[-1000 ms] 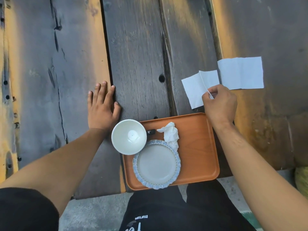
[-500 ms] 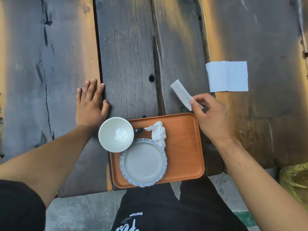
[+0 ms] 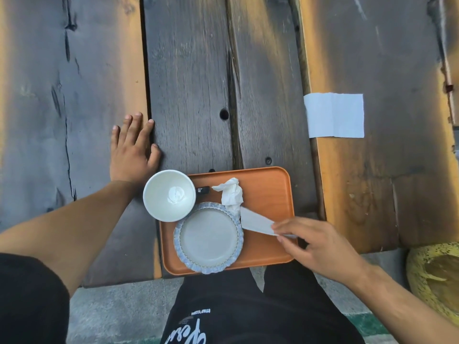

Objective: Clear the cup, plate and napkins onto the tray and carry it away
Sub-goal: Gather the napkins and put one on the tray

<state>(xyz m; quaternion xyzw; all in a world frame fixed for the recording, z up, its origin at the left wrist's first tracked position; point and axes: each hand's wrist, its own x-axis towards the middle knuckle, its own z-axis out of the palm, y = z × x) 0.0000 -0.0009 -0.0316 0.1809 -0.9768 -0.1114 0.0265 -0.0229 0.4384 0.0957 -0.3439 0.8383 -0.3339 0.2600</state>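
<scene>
White cursive lettering and a small line of print show on the person's black clothing (image 3: 248, 316) at the bottom edge, too cut off and blurred to read. A small black object with a pale label (image 3: 203, 189) lies on the tray behind the cup; its marking cannot be read either.

The orange rectangular plastic tray (image 3: 268, 192) sits at the near edge of the dark weathered plank worktop (image 3: 188, 70). On it are the round grey plate with a blue scalloped rim (image 3: 208, 238), empty, and a crumpled white napkin (image 3: 231, 194) touching the plate's far rim. The white round cup (image 3: 169, 195), empty but for a glossy trace at its bottom, stands at the tray's far left corner, overlapping its edge.

The right hand (image 3: 320, 247) pinches a folded white napkin (image 3: 257, 222) between thumb and fingers (image 3: 282, 227), holding it over the tray's right part beside the plate. The left hand (image 3: 131, 150) lies flat on the worktop, fingers spread, holding nothing, just behind the cup. A flat white unfolded napkin (image 3: 334, 115) lies on the worktop, well apart from the tray.
</scene>
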